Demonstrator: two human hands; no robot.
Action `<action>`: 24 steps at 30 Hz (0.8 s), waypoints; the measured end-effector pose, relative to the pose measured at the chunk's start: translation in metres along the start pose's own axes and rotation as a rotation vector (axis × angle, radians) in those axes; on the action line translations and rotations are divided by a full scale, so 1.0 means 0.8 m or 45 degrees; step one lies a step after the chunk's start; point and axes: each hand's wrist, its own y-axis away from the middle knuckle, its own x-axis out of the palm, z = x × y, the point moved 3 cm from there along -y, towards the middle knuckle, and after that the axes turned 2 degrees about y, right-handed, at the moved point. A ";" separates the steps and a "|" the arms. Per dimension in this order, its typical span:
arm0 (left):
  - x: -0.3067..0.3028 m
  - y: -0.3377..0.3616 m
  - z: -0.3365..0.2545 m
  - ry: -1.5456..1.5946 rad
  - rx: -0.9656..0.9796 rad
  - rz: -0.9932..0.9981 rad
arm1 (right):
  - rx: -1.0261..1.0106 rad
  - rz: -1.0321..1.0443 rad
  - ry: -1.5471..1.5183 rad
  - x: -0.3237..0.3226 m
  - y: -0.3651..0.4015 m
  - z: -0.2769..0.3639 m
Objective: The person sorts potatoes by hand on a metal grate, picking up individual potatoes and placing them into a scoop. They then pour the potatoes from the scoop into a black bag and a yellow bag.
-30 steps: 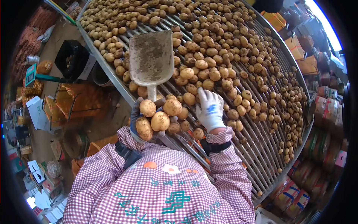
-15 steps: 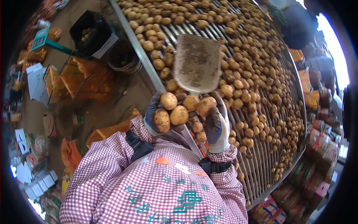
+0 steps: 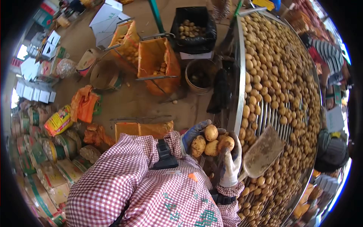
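Observation:
Several potatoes (image 3: 211, 132) are gathered between my two gloved hands, beside the near edge of a slatted sorting table. My left hand (image 3: 191, 137), in a blue and grey glove, cups the potatoes from the left. From the right, my right hand (image 3: 231, 163), in a white and grey glove, curls round the rightmost potato (image 3: 226, 143). The other potatoes lie between both palms, and some fingers are hidden behind them. Just right of my right hand, a dirty scoop (image 3: 264, 152) rests on the potatoes spread over the slats.
Beyond the metal rail (image 3: 239, 75) stand a bucket (image 3: 200, 75) and a black-lined bin (image 3: 193, 34) with potatoes. Orange mesh bags (image 3: 155, 56) on wire frames hold potatoes. Filled sacks (image 3: 49, 179) are stacked at left. A person (image 3: 331, 151) is across the sorting table.
My view has swung left, bringing the bin and mesh bags nearer the middle. My hands have drawn closer together around the potatoes. The scoop stays on the sorting table.

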 end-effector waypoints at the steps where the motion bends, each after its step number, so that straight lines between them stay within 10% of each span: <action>1: 0.005 0.008 -0.012 0.003 0.021 -0.018 | -0.008 0.019 0.052 0.010 -0.011 -0.002; 14: -0.048 0.098 -0.179 0.134 0.587 0.160 | -0.561 0.512 1.046 0.196 -0.166 0.002; 24: -0.011 0.144 -0.369 -0.175 0.986 -0.004 | -0.755 0.748 1.022 0.239 -0.172 -0.021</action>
